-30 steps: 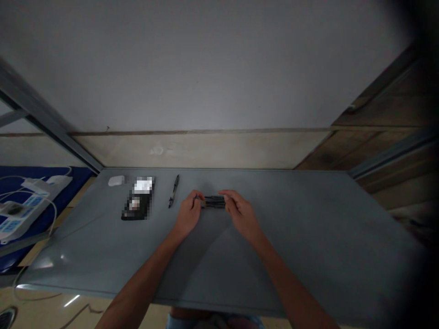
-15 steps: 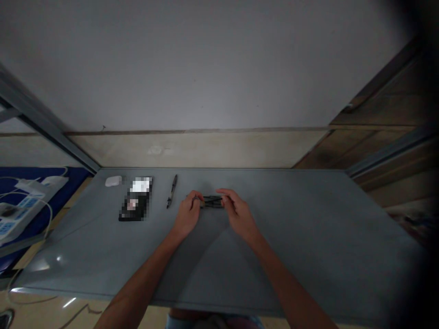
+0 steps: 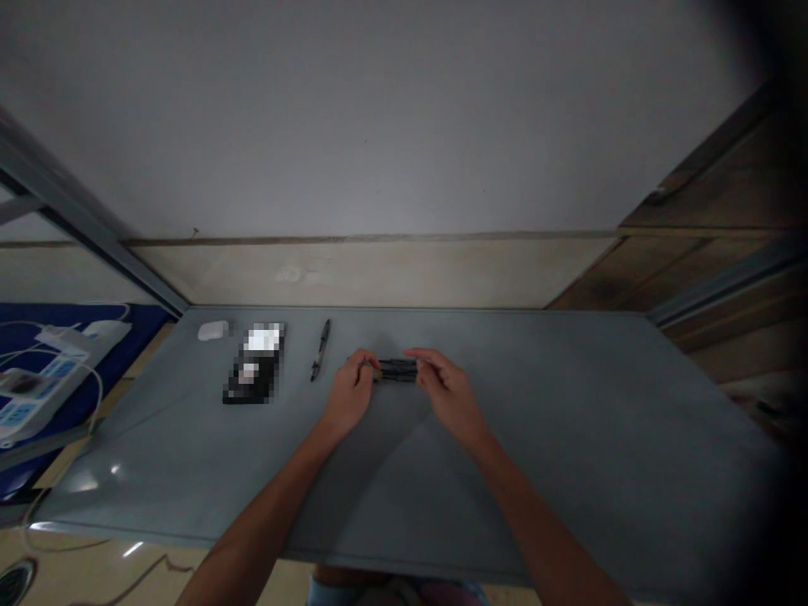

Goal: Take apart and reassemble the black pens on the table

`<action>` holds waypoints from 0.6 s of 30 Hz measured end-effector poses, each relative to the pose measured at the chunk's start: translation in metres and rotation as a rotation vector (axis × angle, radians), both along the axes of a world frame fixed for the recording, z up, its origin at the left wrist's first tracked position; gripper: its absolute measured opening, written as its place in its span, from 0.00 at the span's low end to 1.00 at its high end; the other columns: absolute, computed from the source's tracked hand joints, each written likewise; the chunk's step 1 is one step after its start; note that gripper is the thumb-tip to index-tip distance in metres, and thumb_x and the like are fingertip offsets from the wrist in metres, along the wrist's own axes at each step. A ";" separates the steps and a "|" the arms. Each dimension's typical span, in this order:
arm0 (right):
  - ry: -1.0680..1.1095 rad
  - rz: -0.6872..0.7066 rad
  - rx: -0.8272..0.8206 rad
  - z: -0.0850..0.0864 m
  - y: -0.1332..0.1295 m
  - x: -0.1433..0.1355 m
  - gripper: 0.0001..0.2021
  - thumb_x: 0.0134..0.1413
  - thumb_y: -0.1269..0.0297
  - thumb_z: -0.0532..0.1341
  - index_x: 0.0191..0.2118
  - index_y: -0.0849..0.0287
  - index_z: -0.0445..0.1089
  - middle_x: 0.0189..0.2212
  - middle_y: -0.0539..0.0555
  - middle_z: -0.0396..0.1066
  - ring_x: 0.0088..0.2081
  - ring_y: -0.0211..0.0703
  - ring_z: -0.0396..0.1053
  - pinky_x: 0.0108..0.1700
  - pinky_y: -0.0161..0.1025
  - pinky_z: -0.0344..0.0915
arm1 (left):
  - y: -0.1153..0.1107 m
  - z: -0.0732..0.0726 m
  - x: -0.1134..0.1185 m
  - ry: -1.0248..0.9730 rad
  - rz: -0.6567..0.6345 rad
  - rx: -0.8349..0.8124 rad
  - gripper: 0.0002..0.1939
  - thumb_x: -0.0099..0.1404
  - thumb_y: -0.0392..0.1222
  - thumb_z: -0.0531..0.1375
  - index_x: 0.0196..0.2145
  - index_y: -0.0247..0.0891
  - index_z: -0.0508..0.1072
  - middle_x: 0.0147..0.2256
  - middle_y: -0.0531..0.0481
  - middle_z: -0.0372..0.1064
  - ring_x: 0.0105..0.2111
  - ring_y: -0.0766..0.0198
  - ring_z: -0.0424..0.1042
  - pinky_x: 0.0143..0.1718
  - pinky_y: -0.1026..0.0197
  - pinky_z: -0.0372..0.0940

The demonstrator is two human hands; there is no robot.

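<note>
Two hands held one small bundle of dark, slim sticks [image 3: 397, 370] between them, at the middle of one grey table [image 3: 568, 438]; the sticks I could not count exactly. The left hand [image 3: 351, 389] had its fingers closed on the left end, and the right hand [image 3: 450, 392] pinched the right end. Leftward lay one pen [image 3: 321, 349], one blurred dark object [image 3: 256, 370] and one white case [image 3: 213, 331].
</note>
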State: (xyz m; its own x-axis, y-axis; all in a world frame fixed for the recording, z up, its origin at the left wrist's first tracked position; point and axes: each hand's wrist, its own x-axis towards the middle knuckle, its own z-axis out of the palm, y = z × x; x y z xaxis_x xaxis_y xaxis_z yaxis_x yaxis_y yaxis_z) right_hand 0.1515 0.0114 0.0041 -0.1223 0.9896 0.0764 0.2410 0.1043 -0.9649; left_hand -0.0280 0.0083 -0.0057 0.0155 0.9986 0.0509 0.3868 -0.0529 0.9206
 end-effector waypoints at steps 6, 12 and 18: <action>-0.054 0.005 0.070 0.004 -0.002 -0.001 0.15 0.63 0.57 0.52 0.50 0.54 0.69 0.22 0.47 0.57 0.23 0.37 0.56 0.25 0.33 0.53 | 0.001 0.000 0.000 0.000 0.000 0.018 0.11 0.63 0.33 0.45 0.34 0.38 0.67 0.20 0.58 0.54 0.21 0.68 0.56 0.26 0.66 0.51; -0.029 0.029 0.051 0.003 -0.003 -0.001 0.17 0.65 0.56 0.49 0.52 0.55 0.68 0.19 0.45 0.53 0.21 0.37 0.53 0.23 0.33 0.50 | 0.002 0.000 -0.002 0.006 0.015 0.032 0.11 0.63 0.33 0.45 0.34 0.38 0.66 0.20 0.58 0.55 0.22 0.68 0.57 0.27 0.66 0.51; -0.057 0.022 0.087 0.003 -0.003 -0.002 0.16 0.64 0.57 0.50 0.51 0.55 0.68 0.21 0.46 0.55 0.22 0.38 0.55 0.25 0.34 0.52 | 0.003 0.001 -0.002 -0.022 0.024 0.020 0.11 0.63 0.34 0.45 0.34 0.38 0.66 0.18 0.59 0.53 0.20 0.68 0.55 0.24 0.66 0.49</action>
State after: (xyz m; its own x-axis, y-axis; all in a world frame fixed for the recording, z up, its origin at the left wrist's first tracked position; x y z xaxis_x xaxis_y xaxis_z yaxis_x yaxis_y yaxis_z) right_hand 0.1498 0.0085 0.0069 -0.1505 0.9764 0.1547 0.2921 0.1934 -0.9366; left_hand -0.0299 0.0110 -0.0048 -0.0103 0.9974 0.0711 0.3675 -0.0623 0.9280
